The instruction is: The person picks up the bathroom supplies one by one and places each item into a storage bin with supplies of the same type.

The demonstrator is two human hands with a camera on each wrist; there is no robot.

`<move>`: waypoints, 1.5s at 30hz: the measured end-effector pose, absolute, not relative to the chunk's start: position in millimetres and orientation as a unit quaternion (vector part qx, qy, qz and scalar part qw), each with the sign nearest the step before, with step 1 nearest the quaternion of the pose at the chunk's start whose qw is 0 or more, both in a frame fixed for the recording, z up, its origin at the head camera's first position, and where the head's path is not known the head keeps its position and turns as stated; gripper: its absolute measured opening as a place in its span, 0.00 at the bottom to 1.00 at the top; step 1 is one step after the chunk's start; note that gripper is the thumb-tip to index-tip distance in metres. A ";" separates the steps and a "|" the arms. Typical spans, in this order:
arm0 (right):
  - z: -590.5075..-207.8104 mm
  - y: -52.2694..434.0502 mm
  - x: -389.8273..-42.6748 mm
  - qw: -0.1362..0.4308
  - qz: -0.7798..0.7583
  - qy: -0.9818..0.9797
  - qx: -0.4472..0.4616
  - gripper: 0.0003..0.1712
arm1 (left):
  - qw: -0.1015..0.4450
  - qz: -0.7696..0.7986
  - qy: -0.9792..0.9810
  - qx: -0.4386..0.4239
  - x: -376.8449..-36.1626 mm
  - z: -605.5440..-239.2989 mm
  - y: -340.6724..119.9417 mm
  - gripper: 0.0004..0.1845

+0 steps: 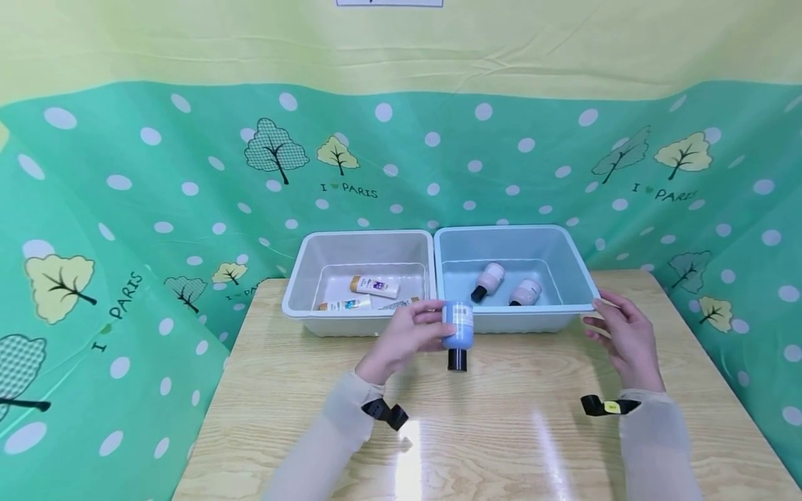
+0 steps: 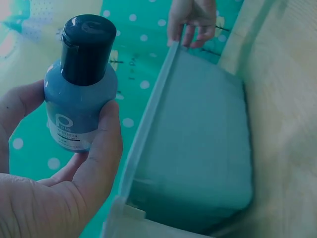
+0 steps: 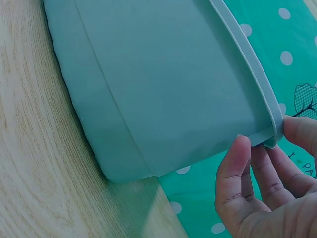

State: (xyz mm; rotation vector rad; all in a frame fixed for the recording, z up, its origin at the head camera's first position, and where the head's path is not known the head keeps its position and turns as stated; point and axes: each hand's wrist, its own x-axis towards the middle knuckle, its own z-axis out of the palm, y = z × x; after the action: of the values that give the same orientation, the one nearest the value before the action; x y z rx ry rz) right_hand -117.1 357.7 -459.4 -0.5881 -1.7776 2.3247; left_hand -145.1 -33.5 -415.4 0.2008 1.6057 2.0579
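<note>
My left hand (image 1: 404,339) holds a blue bottle (image 1: 460,332) with a black cap between thumb and fingers, in front of where two bins meet. In the head view its cap points down toward the table; the left wrist view shows its label and flip-top cap (image 2: 88,52). With thumb and fingertips, my right hand (image 1: 629,341) pinches the front right corner of the light blue bin's rim (image 3: 277,131). Inside that blue bin (image 1: 532,319) lie two pale pink bottles (image 1: 495,275) with black caps, one partly behind the front wall.
To the left, touching the blue bin, stands a grey bin (image 1: 347,325) with several white tubes (image 1: 382,286) lying in it. Both bins sit at the back of the wooden table (image 1: 495,417), against a green dotted cloth (image 1: 432,167).
</note>
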 end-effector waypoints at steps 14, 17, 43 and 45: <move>-456.8 356.8 -116.0 0.076 0.780 -0.592 -0.191 0.29 | 0.264 0.733 0.622 0.075 -213.4 -369.7 -4.3 0.34; -456.6 357.4 -115.8 0.078 0.780 -0.592 -0.190 0.30 | 0.258 0.726 0.633 0.071 -228.9 -362.3 5.2 0.33; -459.4 360.2 -118.3 0.081 0.781 -0.594 -0.179 0.27 | 0.241 0.643 0.727 -0.002 -324.4 -387.7 80.4 0.32; -460.2 359.3 -118.7 0.081 0.781 -0.593 -0.178 0.27 | 0.238 0.637 0.733 -0.008 -326.5 -393.6 83.8 0.31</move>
State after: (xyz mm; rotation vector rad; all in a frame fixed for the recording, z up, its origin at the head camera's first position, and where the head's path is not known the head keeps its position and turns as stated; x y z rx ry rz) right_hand -118.7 359.3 -460.2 -0.5319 -1.7735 2.3347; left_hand -326.5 83.8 -393.6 -0.0221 2.0070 1.7459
